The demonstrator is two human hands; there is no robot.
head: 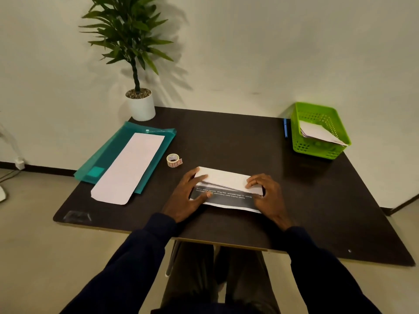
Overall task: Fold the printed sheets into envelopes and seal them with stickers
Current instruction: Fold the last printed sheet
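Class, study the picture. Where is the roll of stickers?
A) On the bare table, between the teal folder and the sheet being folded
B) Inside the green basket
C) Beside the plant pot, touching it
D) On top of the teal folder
A: the sticker roll stands on the dark table, apart from both the teal folder and the printed sheet.

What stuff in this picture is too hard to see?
All in the head view:
Printed sheet: its words are too small and blurry; the left hand and right hand cover its ends.
Green basket: its wall hides how many folded papers are inside.
Sticker roll: pattern too small.
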